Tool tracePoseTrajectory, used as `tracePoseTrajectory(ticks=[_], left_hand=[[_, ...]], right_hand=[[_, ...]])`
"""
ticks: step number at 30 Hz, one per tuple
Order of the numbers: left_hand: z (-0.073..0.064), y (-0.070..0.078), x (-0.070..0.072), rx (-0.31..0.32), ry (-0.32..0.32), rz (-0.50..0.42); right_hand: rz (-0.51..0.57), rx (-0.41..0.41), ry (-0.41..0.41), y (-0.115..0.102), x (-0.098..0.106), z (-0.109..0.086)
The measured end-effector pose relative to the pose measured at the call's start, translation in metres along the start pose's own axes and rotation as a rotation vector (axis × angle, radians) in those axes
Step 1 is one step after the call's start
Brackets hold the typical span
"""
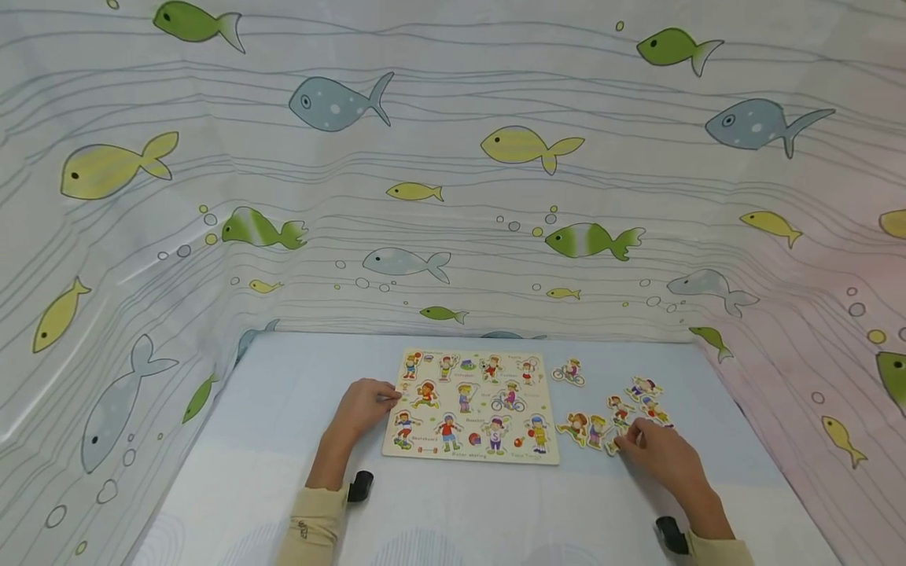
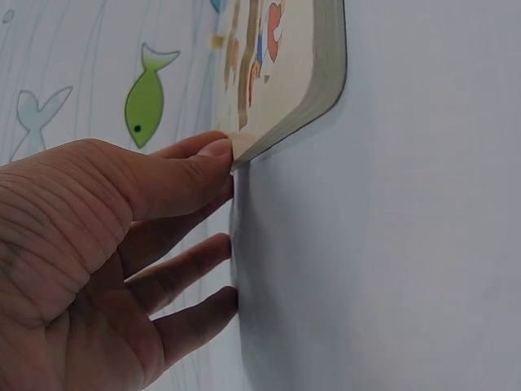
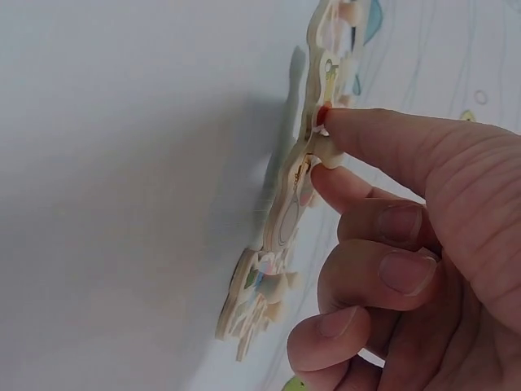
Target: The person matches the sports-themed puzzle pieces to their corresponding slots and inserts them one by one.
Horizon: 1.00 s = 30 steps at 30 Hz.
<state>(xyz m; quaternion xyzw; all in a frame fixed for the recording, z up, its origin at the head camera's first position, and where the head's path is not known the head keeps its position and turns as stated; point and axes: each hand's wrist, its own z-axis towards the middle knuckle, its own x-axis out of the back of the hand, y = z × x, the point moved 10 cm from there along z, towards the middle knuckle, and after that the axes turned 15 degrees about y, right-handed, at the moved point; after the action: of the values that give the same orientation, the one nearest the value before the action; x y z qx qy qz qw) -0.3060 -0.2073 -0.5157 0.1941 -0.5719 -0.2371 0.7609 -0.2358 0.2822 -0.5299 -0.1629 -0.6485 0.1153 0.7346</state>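
Observation:
A wooden peg puzzle board (image 1: 443, 402) printed with children playing sports lies flat on the table. At its left edge is my left hand (image 1: 364, 407), and the left wrist view shows thumb (image 2: 195, 171) and forefinger pinching the board's edge while the other fingers spread below. Right of the board, my right hand (image 1: 661, 456) pinches the small knob (image 3: 327, 151) of a wooden puzzle piece (image 3: 286, 218) with a racket drawn on it. Its other fingers are curled loosely. The hand partly covers that piece in the head view.
Several loose puzzle pieces lie around my right hand, among them a running figure (image 1: 575, 428). A cyclist piece (image 1: 569, 372) lies by the board's upper right corner. The pale table (image 1: 297, 369) is backed by a fish-patterned curtain (image 1: 453, 220).

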Motion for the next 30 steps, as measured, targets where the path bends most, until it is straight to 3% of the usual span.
tracePoseTrajectory(ticks=[24,30], left_hand=[[0.0,0.0,0.0,0.035,-0.016,-0.007],[0.0,-0.003,0.0,0.033,-0.011,0.002]], right_hand=[[0.043,0.069,0.081,-0.022,0.009,0.015],[0.061,0.11,0.142,-0.035,0.013,0.021]])
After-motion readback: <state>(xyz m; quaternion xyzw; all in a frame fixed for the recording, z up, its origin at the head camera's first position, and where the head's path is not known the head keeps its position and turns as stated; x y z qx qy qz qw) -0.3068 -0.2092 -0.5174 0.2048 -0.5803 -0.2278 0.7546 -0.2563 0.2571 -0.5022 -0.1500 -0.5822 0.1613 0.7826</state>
